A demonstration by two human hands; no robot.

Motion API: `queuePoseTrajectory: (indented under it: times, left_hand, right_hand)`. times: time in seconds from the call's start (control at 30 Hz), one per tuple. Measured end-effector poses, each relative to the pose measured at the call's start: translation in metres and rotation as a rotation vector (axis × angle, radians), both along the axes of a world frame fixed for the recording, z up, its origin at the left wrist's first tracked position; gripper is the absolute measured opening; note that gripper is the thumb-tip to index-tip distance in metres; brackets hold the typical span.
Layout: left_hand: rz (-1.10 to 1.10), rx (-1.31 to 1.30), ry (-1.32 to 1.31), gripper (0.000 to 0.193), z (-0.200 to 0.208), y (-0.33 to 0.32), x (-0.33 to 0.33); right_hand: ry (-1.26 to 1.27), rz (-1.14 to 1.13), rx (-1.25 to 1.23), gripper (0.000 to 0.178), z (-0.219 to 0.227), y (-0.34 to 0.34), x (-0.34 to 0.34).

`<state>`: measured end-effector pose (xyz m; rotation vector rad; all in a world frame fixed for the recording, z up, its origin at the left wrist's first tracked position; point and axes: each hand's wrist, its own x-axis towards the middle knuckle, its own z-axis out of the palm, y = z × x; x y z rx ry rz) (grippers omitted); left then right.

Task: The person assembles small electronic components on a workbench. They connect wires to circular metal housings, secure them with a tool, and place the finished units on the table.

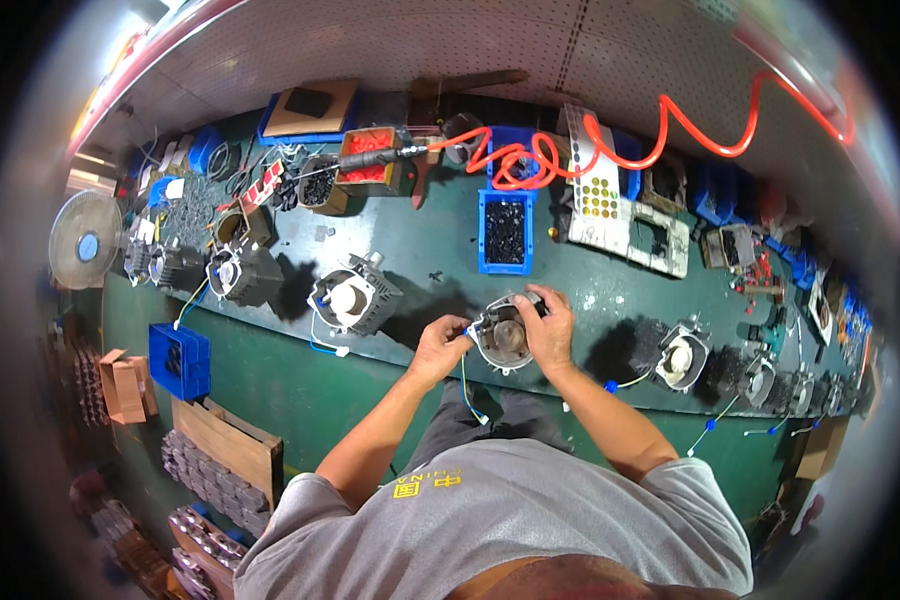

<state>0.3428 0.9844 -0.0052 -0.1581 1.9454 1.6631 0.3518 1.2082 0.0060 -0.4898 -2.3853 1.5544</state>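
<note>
Both hands are gripping the motor (503, 338) at the bench (430, 250) edge: left hand (438, 345) pinching its wired side, right hand (550, 325) curling over the top. Assembly appears underway; next move calls for steady seating.

Motor housing (503, 338): dull grey cast metal, ribbed, held between the left hand (438, 347) and right hand (550, 328)
Bench top (440, 250): dark green — smooth, faintly glossy
Parts bin (504, 232): bright blue plastic
Coiled hose (610, 140): shiny orange plastic
Shirt (510, 520): matt grey cloth
Back wall (420, 40): pale perforated board
</note>
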Motion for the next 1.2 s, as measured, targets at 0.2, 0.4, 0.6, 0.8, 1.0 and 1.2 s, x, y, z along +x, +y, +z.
queuePoseTrajectory:
  times: [0.2,0.4,0.6,0.8,1.0,1.2]
  left_hand:
    - [-0.01,-0.008,0.012,0.033,-0.004,-0.002,-0.001]
    - [-0.064,-0.106,0.002,0.033,0.006,0.002,-0.005]
    - [-0.069,-0.091,0.032,0.036,-0.005,0.002,-0.003]
    - [-0.06,-0.091,0.076,0.037,-0.004,0.002,0.001]
    - [-0.209,-0.498,0.394,0.038,0.068,0.0,0.003]
    - [0.007,-0.263,0.649,0.036,0.202,-0.062,-0.071]
  right_hand:
    - [-0.028,0.004,-0.038,0.033,0.002,-0.003,-0.001]
    - [-0.061,0.009,-0.082,0.033,-0.002,-0.001,-0.001]
    - [-0.081,0.018,-0.099,0.031,-0.002,-0.001,-0.001]
    - [-0.08,0.033,-0.063,0.031,0.0,-0.001,-0.001]
    - [-0.074,0.038,-0.064,0.032,0.001,-0.004,-0.001]
    - [-0.114,0.035,-0.061,0.028,-0.004,-0.002,-0.001]
